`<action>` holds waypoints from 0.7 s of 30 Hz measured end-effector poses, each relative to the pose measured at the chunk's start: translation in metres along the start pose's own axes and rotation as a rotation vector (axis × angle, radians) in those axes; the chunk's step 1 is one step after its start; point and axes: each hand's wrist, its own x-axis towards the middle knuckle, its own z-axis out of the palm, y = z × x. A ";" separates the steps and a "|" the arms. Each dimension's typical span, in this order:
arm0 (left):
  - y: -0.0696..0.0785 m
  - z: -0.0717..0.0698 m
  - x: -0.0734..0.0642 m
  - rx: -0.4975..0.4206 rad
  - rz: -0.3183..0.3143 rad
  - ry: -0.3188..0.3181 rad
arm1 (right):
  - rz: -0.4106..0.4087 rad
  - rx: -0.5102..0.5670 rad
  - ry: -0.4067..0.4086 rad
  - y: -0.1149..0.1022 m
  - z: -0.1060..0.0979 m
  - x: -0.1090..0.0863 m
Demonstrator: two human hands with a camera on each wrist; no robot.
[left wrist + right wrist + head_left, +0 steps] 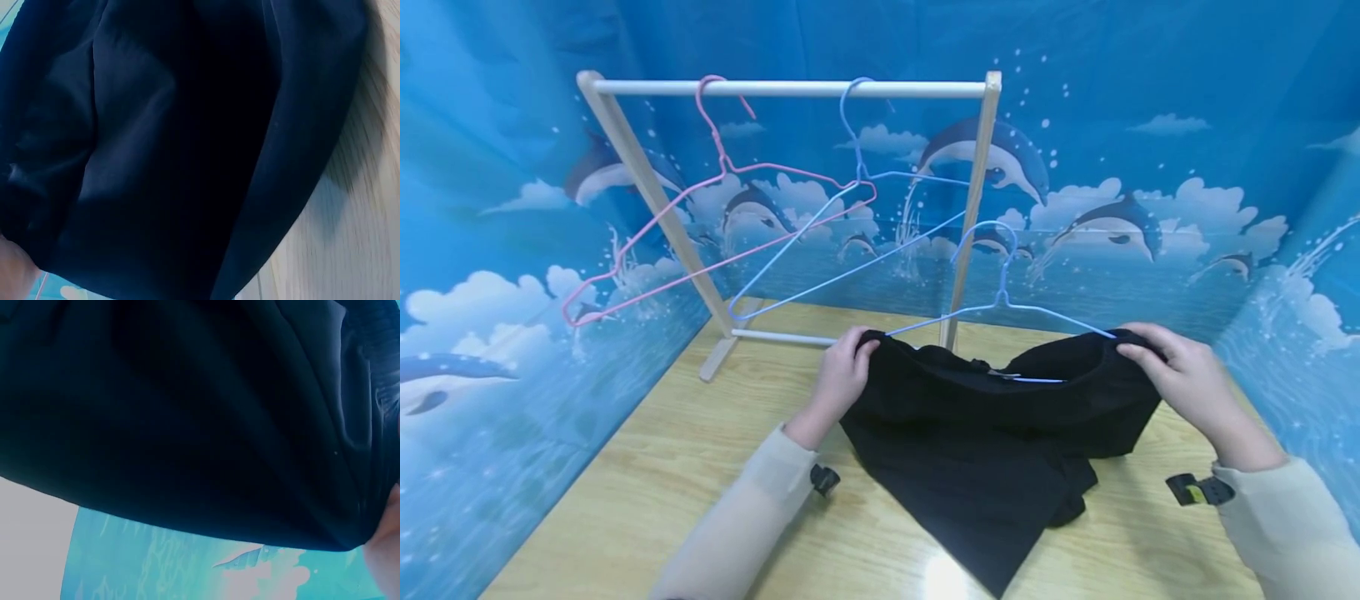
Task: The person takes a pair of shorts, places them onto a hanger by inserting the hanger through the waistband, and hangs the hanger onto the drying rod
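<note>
A black garment (pixel 970 442) with a wide opening, gathered at its edge in the right wrist view, hangs between my hands. Its lower part spreads over the tabletop. A blue hanger (pixel 1002 302) stands with its hook upright above the opening, and its two arm ends run into the cloth. At the left corner of the opening, my left hand (pixel 841 375) pinches the fabric beside the hanger's end. My right hand (pixel 1187 379) grips the opposite corner, thumb toward me. Black cloth (pixel 175 150) fills most of the left wrist view, as the dark fabric (pixel 200 425) does in the right.
Behind the garment stands a rack with a white top rail (pixel 790 88) and wooden posts. A pink hanger (pixel 724 162) and another blue hanger (pixel 861 167) hang on it. The wooden table (pixel 647 475) meets a blue dolphin-print backdrop (pixel 1187 150).
</note>
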 end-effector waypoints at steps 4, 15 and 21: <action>-0.001 0.002 -0.001 -0.021 -0.030 0.015 | 0.024 0.006 -0.068 0.003 -0.003 0.002; 0.000 0.001 -0.002 -0.062 -0.093 0.041 | 0.036 0.044 -0.130 0.011 -0.006 0.001; -0.002 0.000 0.000 -0.073 -0.118 0.056 | 0.001 0.017 -0.115 0.011 -0.005 -0.004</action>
